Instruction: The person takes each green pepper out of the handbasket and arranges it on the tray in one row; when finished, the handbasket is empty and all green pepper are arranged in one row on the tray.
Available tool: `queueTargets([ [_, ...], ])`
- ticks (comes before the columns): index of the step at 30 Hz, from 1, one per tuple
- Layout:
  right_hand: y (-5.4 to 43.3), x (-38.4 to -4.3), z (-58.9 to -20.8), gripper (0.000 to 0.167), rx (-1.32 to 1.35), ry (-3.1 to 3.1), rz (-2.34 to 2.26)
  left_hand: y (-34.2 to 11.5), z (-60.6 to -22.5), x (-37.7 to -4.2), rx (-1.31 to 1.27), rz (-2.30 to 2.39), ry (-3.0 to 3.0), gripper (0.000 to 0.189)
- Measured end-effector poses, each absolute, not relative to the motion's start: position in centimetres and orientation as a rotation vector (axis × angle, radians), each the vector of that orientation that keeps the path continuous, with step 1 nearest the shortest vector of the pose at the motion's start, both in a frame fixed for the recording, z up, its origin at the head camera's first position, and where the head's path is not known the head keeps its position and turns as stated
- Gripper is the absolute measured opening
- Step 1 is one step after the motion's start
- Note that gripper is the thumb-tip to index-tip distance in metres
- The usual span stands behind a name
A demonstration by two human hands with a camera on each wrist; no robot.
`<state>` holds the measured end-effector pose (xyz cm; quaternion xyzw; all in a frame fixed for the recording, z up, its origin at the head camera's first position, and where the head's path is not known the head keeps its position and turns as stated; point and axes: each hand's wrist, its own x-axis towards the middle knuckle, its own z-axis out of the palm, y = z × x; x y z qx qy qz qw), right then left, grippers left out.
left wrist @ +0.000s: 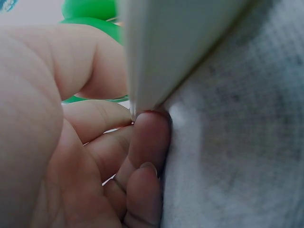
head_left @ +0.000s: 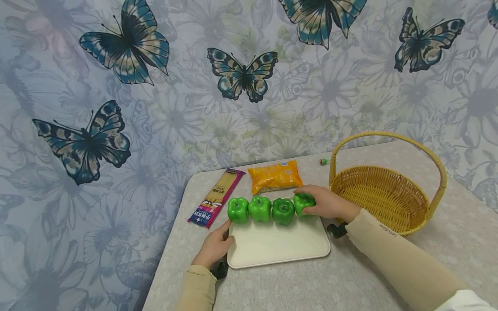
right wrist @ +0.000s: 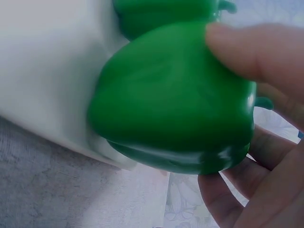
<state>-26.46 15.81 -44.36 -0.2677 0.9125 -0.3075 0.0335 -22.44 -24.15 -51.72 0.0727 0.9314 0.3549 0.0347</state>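
Observation:
A cream tray (head_left: 278, 246) lies on the table with a row of green bell peppers along its far edge. At the right end of the row, my right hand (head_left: 327, 202) grips a green bell pepper (right wrist: 175, 99), thumb on one side and fingers on the other. Three more peppers stand to its left: a darker one (head_left: 283, 211), a middle one (head_left: 259, 209) and a leftmost one (head_left: 237, 210). My left hand (head_left: 213, 245) holds the tray's left edge; the left wrist view shows the thumb and fingers (left wrist: 149, 137) pinching the rim (left wrist: 137, 57).
A yellow wicker basket (head_left: 373, 194) with a tall handle stands right of the tray. Behind the peppers lies an orange packet (head_left: 275, 176), and a long noodle packet (head_left: 217, 198) lies to the left. A small lollipop (head_left: 324, 161) rests near the wall.

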Motion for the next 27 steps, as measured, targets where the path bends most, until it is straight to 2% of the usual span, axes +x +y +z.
queueTargets([
  [19,16.4,-26.7,-44.6,0.074,-0.853,2.818,-0.91,-23.8,-52.0,-22.9,0.242,1.066,2.869,0.066],
  [27,16.4,-25.4,-44.7,0.07,-0.868,2.912,-0.901,-24.3,-51.9,-22.5,0.261,1.108,2.84,0.067],
])
